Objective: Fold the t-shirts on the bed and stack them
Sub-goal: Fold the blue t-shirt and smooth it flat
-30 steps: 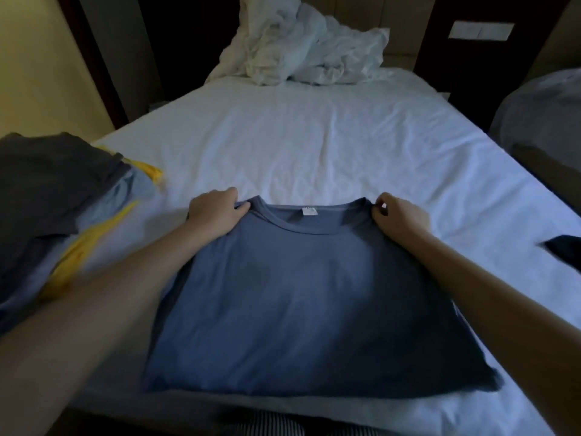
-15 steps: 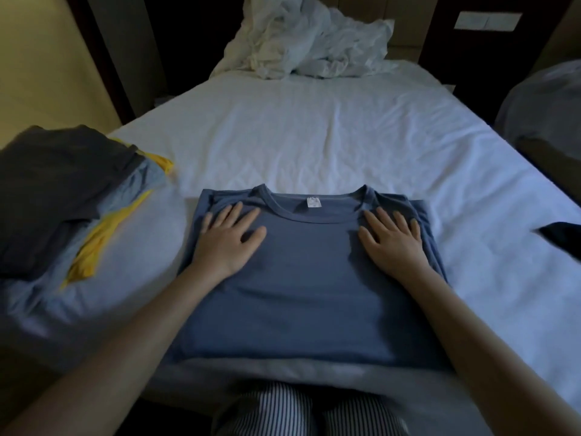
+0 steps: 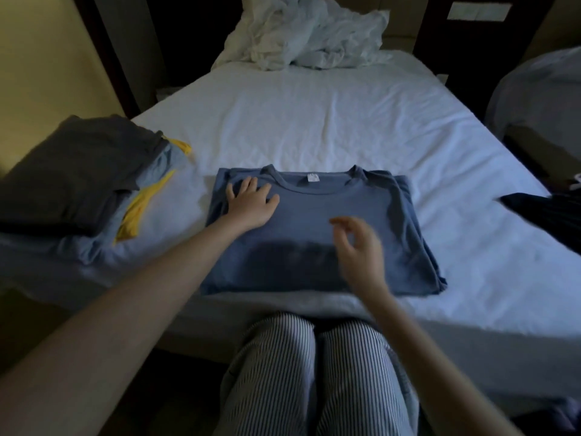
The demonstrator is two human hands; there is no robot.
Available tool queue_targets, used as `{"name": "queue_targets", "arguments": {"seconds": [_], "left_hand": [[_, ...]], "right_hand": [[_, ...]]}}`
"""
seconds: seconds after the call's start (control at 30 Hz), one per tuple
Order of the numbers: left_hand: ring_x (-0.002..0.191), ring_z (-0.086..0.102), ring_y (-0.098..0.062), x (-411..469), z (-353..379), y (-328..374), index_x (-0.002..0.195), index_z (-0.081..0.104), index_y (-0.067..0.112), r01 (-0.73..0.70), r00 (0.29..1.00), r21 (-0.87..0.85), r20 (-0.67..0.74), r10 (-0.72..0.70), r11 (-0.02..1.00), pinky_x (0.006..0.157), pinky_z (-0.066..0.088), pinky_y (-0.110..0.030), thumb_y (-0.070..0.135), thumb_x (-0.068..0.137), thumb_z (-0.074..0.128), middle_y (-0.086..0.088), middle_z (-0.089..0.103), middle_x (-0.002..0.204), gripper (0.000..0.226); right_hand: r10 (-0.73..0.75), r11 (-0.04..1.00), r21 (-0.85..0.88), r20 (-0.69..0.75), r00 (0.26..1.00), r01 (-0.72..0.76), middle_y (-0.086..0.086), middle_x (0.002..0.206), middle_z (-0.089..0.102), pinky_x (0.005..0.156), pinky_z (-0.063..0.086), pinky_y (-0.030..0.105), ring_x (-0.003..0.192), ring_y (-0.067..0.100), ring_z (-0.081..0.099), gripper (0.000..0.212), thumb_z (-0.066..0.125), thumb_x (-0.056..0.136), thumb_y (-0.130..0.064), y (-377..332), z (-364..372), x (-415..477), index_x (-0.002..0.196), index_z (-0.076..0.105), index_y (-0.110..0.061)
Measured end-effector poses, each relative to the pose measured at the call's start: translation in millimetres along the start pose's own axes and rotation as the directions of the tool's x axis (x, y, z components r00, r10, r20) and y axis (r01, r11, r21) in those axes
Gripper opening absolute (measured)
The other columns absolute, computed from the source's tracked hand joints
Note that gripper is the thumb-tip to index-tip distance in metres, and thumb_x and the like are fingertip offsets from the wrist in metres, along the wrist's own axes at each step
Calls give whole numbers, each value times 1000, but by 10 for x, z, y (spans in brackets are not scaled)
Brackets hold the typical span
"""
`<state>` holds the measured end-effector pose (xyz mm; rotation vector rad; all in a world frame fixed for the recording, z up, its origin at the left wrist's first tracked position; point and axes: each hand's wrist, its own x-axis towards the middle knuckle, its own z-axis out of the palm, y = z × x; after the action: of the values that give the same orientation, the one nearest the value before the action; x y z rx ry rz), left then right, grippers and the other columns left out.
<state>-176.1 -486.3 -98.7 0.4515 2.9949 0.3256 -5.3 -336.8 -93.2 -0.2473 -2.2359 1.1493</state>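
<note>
Right hand [image 3: 358, 247] is motion-blurred, so details are fuzzy, but the fingers look loosely curled w/ nothing in them, hovering over the blue t-shirt [image 3: 314, 234]. Dark garment [image 3: 544, 209] on the right is cut off by the frame edge, can't tell what it is. The stack [image 3: 78, 174] on the left is partly out of shot too; exact count is hidden, I see 3 colours: dark grey on top, light blue and yellow under. 1 blue tee, folded, collar up, at the near edge of the bed [image 3: 314, 121]. Left hand [image 3: 251, 206] lies flat on its left shoulder area, fingers straight and apart.
</note>
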Motion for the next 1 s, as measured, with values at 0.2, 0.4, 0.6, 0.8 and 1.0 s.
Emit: {"name": "queue_targets", "arguments": {"seconds": [0.2,0.4,0.6,0.8,1.0], "left_hand": [[137,28,-19,207,-95,439,134,44,16,-239,970,-45,-43,237,970,110,17,-42,46,92,46,-3,40,145,52],[140,28,-22,423,-62,665,143,34,13,-248,966,-288,-5,257,925,111,23,-38,59,89,48,-5,32,150,72],[146,10,-22,561,93,634,152,5,20,-173,978,-55,110,179,983,115,8,-42,83,74,41,0,10,159,106],[133,36,-27,460,55,574,143,34,22,-217,974,-60,53,220,974,109,22,-43,80,75,45,-4,42,144,89],[114,54,-28,281,-126,591,138,40,10,-125,968,-155,199,155,980,82,41,-31,61,82,56,-10,52,135,78]], "right_hand": [[680,222,612,461,571,-759,6,73,52,66,42,21,70,11,52,14,48,92,-6,-374,179,-908,84,55,-13],[750,-44,706,491,444,-707,6,120,56,104,34,34,121,19,49,28,43,96,-11,-534,316,-823,123,50,-8],[764,-136,734,505,401,-665,-1,96,56,92,39,29,116,17,52,30,52,94,-17,-459,442,-620,124,50,-13],[794,-52,739,438,421,-671,-4,50,45,43,34,17,42,5,39,20,61,89,-17,-503,522,-553,74,47,-14],[784,89,713,380,491,-695,3,107,53,97,44,38,99,15,50,15,53,94,-21,-626,399,-594,80,51,-17]]}}
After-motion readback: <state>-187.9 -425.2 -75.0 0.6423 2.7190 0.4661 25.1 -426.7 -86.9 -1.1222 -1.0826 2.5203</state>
